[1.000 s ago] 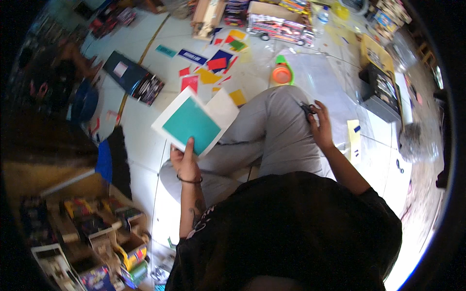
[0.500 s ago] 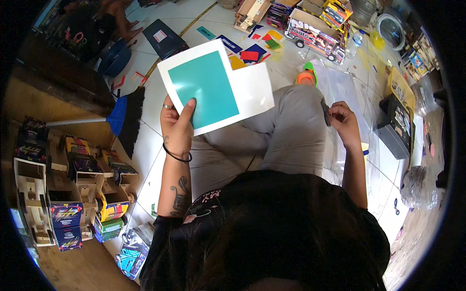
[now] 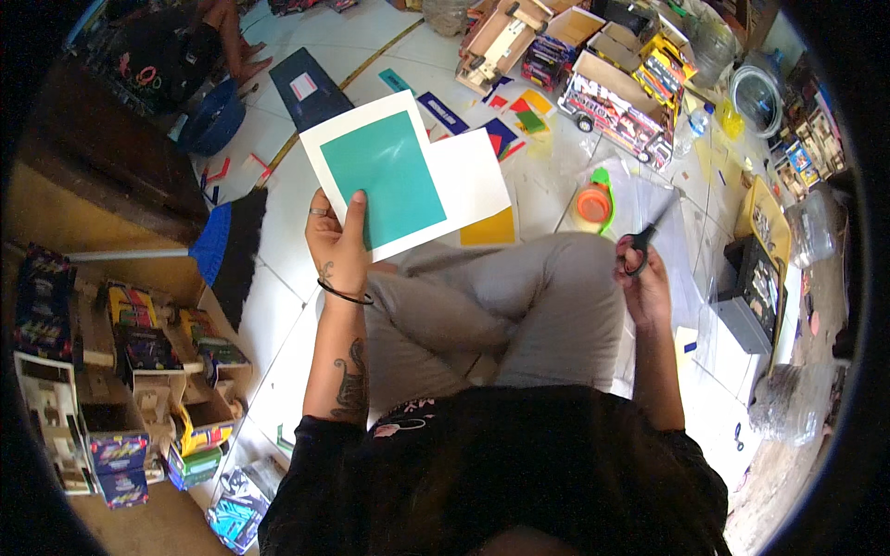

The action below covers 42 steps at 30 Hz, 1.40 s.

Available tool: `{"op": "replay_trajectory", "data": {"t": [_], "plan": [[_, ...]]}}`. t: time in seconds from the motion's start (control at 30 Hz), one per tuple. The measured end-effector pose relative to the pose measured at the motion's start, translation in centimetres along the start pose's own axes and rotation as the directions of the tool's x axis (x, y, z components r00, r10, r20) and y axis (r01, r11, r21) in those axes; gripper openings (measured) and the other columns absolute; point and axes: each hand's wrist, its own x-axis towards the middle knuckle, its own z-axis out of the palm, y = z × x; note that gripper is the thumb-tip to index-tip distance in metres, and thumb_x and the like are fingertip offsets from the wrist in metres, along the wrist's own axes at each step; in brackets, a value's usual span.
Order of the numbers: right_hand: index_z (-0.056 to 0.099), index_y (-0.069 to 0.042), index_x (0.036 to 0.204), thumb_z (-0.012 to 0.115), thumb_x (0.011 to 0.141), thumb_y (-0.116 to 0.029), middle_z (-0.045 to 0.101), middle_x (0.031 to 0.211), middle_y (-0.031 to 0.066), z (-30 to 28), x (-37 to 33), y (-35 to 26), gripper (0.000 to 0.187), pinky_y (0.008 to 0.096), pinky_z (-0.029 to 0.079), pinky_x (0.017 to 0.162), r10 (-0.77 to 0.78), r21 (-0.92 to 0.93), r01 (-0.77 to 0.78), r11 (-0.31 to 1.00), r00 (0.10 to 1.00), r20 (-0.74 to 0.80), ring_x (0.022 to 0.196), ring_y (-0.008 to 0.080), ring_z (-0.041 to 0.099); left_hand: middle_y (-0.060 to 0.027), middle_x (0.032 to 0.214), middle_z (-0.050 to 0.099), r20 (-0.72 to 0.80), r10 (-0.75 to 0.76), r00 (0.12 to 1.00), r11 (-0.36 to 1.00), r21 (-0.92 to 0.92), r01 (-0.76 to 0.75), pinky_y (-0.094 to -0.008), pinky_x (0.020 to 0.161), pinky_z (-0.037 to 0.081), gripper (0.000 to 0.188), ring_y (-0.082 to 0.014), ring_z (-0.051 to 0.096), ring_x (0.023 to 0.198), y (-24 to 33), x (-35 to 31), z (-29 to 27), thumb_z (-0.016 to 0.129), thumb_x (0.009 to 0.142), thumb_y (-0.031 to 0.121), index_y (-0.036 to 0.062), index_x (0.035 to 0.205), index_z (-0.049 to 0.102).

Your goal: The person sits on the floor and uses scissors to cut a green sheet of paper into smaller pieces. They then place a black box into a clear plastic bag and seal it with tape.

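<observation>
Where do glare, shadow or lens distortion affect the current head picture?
Head view: the floor at lower right is washed nearly white; a pale sheen marks the teal sheet in the left hand; in the same head view, the dark wooden furniture at left is in shadow, its edges curving toward the black rim.

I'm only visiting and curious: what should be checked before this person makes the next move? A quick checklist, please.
1. Sheet with a teal panel secure in the left hand: ok, thumb on top.
2. Scissors held in the right hand: ok.
3. Blades pointing away from the body: ok.
4. Scissors apart from the left hand: ok.
5. Blades closed: cannot tell, too small.
6. Floor by the knees tidy: not ok, a yellow piece lies close.
</observation>
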Motion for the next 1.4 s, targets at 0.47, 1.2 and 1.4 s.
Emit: {"op": "replay_trajectory", "data": {"t": [0.47,1.2,1.4], "plan": [[0.047,-0.003,0.101,0.069,0.066,-0.009,0.058,0.086,0.0072,17.2,18.5,4.1,0.042,0.0295,0.048,0.068,-0.016,-0.054,0.024,0.998,0.989,0.144,0.075,0.0162,0.058,-0.0084,0.107,0.057,0.121,-0.333,0.935,0.89,-0.287,0.355,-0.0262,0.085,0.041,0.04,-0.0157,0.054,0.097,-9.0,5.4,0.7,0.062,0.078,0.0,-0.001,0.115,0.048],[0.041,-0.004,0.108,0.071,0.067,-0.003,0.058,0.078,0.0064,16.0,17.2,5.7,0.051,0.0242,0.045,0.062,-0.068,-0.346,0.14,0.928,0.975,0.211,0.068,0.013,0.057,-0.0052,0.082,0.065,0.228,-0.461,0.857,0.86,0.352,0.369,-0.0246,0.067,0.046,0.025,-0.0108,0.058,0.073,-10.8,4.9,-0.3,0.067,0.08,0.018,-0.0008,0.095,0.061],[0.053,-0.004,0.093,0.077,0.065,-0.011,0.058,0.076,0.0035,16.2,17.2,5.2,0.037,0.0238,0.044,0.064,0.038,-0.315,0.012,0.949,0.988,0.152,0.068,0.0109,0.055,-0.0058,0.084,0.064,-0.091,-0.216,0.972,0.973,0.066,0.222,-0.0226,0.066,0.046,0.02,-0.0102,0.058,0.073,-10.0,6.0,-1.4,0.064,0.082,0.015,-0.0017,0.093,0.06]]}}
